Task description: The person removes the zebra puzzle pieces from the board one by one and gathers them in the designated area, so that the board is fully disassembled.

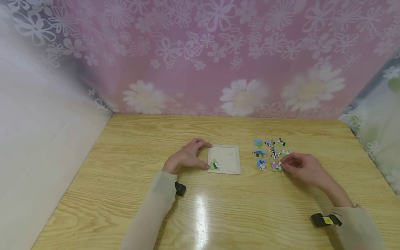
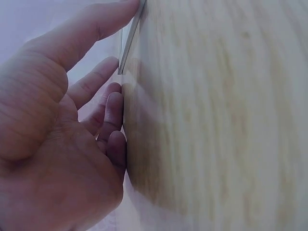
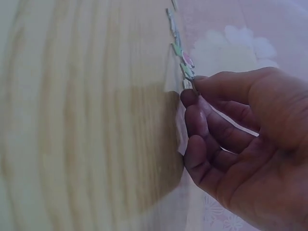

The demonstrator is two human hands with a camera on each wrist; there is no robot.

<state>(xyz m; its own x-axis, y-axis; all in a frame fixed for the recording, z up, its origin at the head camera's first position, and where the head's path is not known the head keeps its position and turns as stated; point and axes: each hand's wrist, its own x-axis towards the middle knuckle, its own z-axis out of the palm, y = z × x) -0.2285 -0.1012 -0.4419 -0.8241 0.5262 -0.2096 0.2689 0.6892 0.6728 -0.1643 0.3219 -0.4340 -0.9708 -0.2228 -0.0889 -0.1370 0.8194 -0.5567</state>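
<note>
A square, pale puzzle tray (image 1: 228,158) lies flat on the table, with one green, black and white jigsaw piece (image 1: 214,165) in its lower left corner. My left hand (image 1: 188,155) spans the tray's left side, thumb at the near corner and index finger at the far one; in the left wrist view its fingers are extended. Over on the right, my right hand (image 1: 307,170) pinches a green jigsaw piece with a pink patch (image 1: 275,166) between thumb and index finger. The right wrist view shows that piece (image 3: 186,71) edge-on at the fingertips.
Several loose jigsaw pieces (image 1: 273,153) lie in rough rows just beyond the right hand. They sit on a wood-grain table (image 1: 143,139), with a pink flowered cloth (image 1: 187,76) hanging behind its far edge. A black band (image 1: 180,188) is at the left wrist.
</note>
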